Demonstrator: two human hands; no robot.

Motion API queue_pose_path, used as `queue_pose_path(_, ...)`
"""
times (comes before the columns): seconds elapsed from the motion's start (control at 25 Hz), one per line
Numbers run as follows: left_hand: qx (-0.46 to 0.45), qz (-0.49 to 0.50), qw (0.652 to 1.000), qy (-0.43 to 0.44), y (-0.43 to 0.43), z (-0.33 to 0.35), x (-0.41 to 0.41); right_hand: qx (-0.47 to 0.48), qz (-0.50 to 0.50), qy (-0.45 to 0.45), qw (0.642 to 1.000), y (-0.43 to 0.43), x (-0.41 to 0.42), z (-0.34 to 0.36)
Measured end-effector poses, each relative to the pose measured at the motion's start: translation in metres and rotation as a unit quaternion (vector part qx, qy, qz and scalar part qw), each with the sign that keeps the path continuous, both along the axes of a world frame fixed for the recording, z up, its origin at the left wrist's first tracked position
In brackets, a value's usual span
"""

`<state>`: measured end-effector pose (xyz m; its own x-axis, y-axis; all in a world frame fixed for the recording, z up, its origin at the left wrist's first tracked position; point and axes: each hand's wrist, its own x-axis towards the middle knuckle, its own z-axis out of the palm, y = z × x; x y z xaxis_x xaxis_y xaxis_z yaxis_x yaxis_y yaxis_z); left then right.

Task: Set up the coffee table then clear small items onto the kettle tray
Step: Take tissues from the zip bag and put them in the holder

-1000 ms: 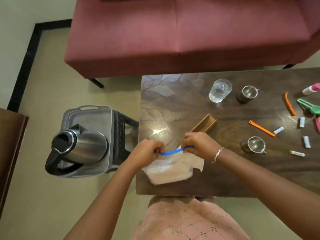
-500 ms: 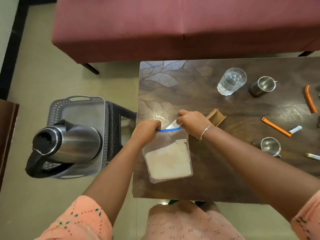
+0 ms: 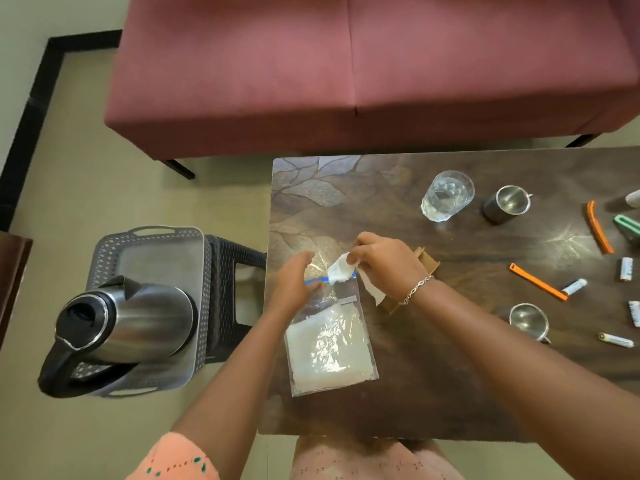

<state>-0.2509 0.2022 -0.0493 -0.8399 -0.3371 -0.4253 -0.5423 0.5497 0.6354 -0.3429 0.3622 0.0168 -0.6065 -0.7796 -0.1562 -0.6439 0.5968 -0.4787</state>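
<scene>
On coffee table (image 3: 450,393), clear blue-sealed bag (image 3: 329,344) of white tissues, left hand (image 3: 294,285) pinching its mouth, right hand (image 3: 384,261) fingers pinching 1 tissue (image 3: 341,271)

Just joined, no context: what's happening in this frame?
A person sits at a coffee table working on a clear zip bag with a blue seal. The left hand holds the bag's mouth while the right hand pinches a white tissue at the opening. Whether it is going in or out cannot be told. More white tissue lies inside. The kettle sits on a grey tray beside the table; cups, batteries and orange clips remain on the tabletop.
</scene>
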Motion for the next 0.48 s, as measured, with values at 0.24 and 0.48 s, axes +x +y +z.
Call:
queue_pose_path(0.24,0.331,0.027,0.943,-0.012,0.009,0.063,0.027,-0.111,-0.058,-0.155,0.98,0.024,0.02,0.099)
queue_pose_path(0.48,0.386,0.081,0.919,0.019,0.022,0.144,0.041,-0.236,-0.268,-0.385,0.851,0.072,0.005,0.124)
